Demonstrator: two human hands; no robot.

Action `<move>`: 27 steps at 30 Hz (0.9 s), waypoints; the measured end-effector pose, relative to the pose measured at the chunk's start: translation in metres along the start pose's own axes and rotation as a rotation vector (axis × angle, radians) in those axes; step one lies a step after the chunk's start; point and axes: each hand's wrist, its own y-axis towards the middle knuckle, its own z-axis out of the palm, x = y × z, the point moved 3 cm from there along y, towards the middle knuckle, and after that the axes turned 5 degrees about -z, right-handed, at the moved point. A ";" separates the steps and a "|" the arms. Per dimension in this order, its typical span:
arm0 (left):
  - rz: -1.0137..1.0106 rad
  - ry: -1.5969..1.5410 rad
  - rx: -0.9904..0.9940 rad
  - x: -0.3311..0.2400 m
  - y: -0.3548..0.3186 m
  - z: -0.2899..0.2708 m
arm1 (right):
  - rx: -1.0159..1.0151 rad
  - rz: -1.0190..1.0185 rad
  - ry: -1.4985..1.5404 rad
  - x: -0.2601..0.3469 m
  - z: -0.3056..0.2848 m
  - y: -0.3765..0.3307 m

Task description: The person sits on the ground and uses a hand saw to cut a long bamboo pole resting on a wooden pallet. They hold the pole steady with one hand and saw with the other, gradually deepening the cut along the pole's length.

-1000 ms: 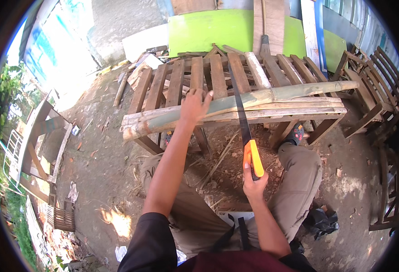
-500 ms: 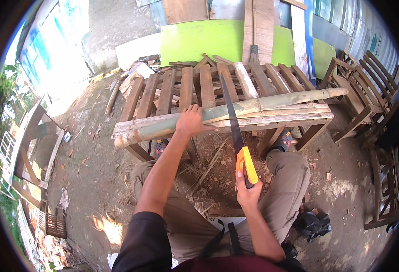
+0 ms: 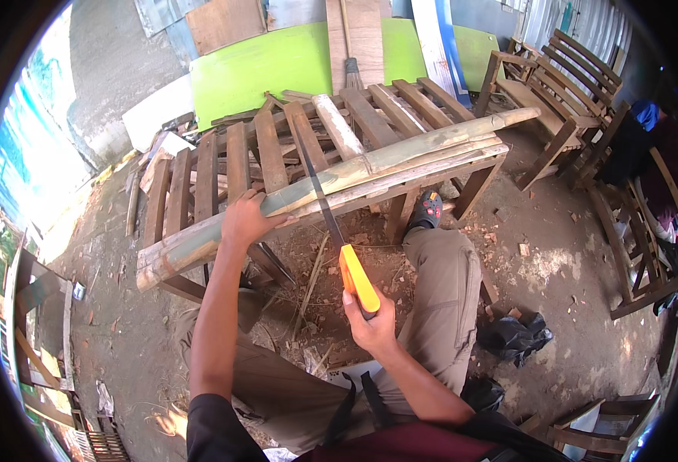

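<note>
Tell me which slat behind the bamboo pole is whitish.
The pale slat just right of the one overlapped by the tip of the saw blade; the other slats look brown or tan.

Bamboo [image 3: 424, 148] lies on the table [image 3: 370, 119], broom [image 3: 353, 75] behind.

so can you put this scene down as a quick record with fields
left grip: on the bamboo pole, left of the saw
right grip: closed on the saw's yellow handle
saw: blade crosses the pole, tip pointing away from the person; cut depth not clear
pole: along the near side of a slatted wooden bench
behind bench: green board, upright broom
ground at right: black plastic bag
</note>
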 end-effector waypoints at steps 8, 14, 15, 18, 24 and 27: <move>0.107 -0.010 -0.201 0.017 -0.010 0.009 | 0.130 -0.073 0.074 -0.004 0.018 -0.010; 0.035 0.210 0.027 0.000 -0.015 0.012 | 0.110 0.105 0.176 -0.032 0.006 -0.014; -0.008 0.241 0.073 -0.004 -0.015 0.011 | 0.098 0.028 0.106 -0.037 0.005 -0.014; -0.036 0.264 0.030 0.011 -0.015 0.016 | 0.105 -0.057 0.017 -0.028 0.012 -0.021; -0.004 0.151 0.186 0.013 -0.001 0.006 | 0.059 -0.118 -0.027 -0.016 0.019 -0.021; -0.020 0.183 0.222 0.014 -0.001 0.005 | 0.069 -0.162 -0.093 -0.003 0.022 -0.019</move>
